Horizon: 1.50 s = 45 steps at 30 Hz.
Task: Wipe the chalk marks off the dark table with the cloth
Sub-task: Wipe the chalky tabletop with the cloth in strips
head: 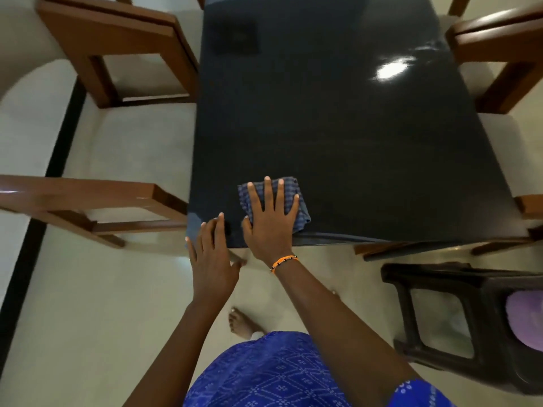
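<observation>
A glossy dark table (338, 127) fills the upper middle of the head view. A folded blue checked cloth (296, 207) lies near the table's front left corner. My right hand (271, 221) presses flat on the cloth with its fingers spread, an orange thread band on the wrist. My left hand (211, 254) is open just left of it, fingertips resting on the table's front edge near the corner, holding nothing. No chalk marks are plainly visible on the dark surface; a faint dull patch (235, 36) shows at the far left.
Wooden chairs stand at the far left (117, 48), near left (88, 207) and far right (499, 48) of the table. A dark plastic stool (470, 318) with something purple on it stands at the lower right. My bare foot (244, 321) is on the pale tiled floor.
</observation>
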Motion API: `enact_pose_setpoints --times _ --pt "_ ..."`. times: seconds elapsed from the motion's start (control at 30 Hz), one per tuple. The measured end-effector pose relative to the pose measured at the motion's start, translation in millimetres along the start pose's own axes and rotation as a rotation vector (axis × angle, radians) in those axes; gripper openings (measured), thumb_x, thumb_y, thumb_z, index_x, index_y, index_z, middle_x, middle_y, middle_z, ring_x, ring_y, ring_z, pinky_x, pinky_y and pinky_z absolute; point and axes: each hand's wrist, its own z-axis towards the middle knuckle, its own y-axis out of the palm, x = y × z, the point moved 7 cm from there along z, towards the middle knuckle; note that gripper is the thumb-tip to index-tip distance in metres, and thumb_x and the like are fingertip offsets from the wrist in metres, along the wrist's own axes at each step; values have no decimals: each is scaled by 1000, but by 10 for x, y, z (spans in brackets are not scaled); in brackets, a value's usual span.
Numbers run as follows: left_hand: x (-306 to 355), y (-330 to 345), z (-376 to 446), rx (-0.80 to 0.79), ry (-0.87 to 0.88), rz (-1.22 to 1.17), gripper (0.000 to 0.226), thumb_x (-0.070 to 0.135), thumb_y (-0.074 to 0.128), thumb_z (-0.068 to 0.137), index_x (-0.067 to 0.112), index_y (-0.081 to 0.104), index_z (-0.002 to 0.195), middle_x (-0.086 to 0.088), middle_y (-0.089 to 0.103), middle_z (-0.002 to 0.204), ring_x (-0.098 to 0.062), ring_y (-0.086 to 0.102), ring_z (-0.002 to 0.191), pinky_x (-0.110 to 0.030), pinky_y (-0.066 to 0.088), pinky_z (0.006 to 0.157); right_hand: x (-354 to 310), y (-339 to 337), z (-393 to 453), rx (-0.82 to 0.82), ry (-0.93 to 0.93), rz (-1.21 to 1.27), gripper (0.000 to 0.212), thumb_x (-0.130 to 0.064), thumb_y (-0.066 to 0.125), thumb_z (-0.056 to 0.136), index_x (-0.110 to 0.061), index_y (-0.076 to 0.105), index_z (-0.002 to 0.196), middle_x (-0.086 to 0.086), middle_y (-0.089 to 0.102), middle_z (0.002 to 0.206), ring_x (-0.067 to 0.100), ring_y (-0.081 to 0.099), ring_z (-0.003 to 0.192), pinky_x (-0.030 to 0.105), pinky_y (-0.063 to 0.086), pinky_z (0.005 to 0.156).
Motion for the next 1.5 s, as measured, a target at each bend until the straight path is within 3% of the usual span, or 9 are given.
enact_pose_setpoints --times 0.23,0.43,0.5,0.6,0.8,1.23,1.5 --pt "-868 -142 -207 -8 -249 -40 96 16 77 71 4 16 144 -17 23 151 -31 17 142 -49 8 114 -1262 328 -84 -106 -286 -2 68 -48 41 90 -26 15 150 9 5 160 32 -3 147 59 -13 110" --pt "-946 -99 -308 -56 -251 -121 91 13 75 74 -1 17 143 -18 22 152 -32 20 141 -46 17 115 -1326 359 -223 -110 -341 -12 64 -49 38 92 -26 19 149 7 9 160 30 -1 147 57 -15 110" --pt "-879 -90 -335 -54 -247 -115 91 11 74 75 0 15 144 -17 21 152 -32 20 141 -46 15 115 -1277 351 -308 -95 -378 7 62 -49 38 93 -26 22 149 6 12 159 30 3 147 58 -8 113" --pt "-766 -109 -375 -5 -271 -72 91 11 72 76 2 12 145 -19 21 152 -34 19 141 -45 10 115 -1110 325 -450 -27 -451 -17 65 -46 51 88 -26 29 147 6 24 157 30 17 146 58 15 114" --pt "-233 -15 -404 -14 -111 35 94 18 75 74 4 14 145 -20 22 152 -36 17 141 -45 10 113 -255 171 -578 87 -497 -157 74 -37 56 79 -30 28 146 5 29 155 29 25 143 57 23 111" --pt "1833 731 -317 -178 333 103 89 22 68 78 8 11 146 -12 17 155 -28 6 144 -43 -4 113 2533 -524 -832 150 -153 -342 79 -40 63 78 -30 25 147 4 30 154 28 24 143 57 20 110" --pt "2799 1060 -221 -199 448 88 90 25 69 76 12 14 146 -12 23 153 -29 9 144 -44 -4 112 3789 -927 -990 190 -4 -356 81 -36 69 76 -27 28 145 8 36 151 31 26 142 61 27 106"
